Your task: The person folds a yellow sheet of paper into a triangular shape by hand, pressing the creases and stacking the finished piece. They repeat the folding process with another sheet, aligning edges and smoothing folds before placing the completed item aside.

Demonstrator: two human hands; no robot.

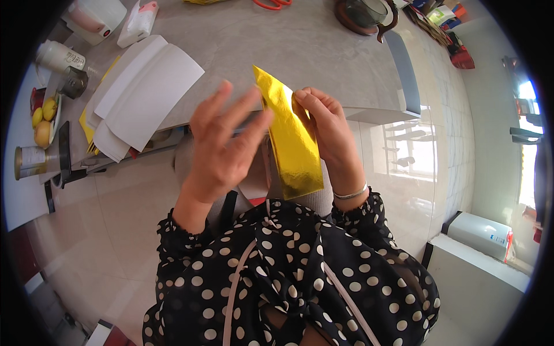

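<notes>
A strip of shiny gold foil paper (pixel 294 147) hangs above my lap, its upper end pointed and its surface creased. My right hand (pixel 326 119) pinches its right edge between thumb and fingers. On the other side, my left hand (pixel 227 138) is raised with the fingers spread and slightly blurred. Its fingertips come close to the foil's left edge; whether they touch it I cannot tell.
Sheets of white paper (pixel 147 93) lie over yellow sheets at the grey table's (pixel 259 43) left. Red-handled scissors (pixel 272 3) and a glass teapot (pixel 368 13) stand at the far side. A dark cup (pixel 73 82), a white mug (pixel 58 56) and fruit (pixel 43 134) crowd the left end.
</notes>
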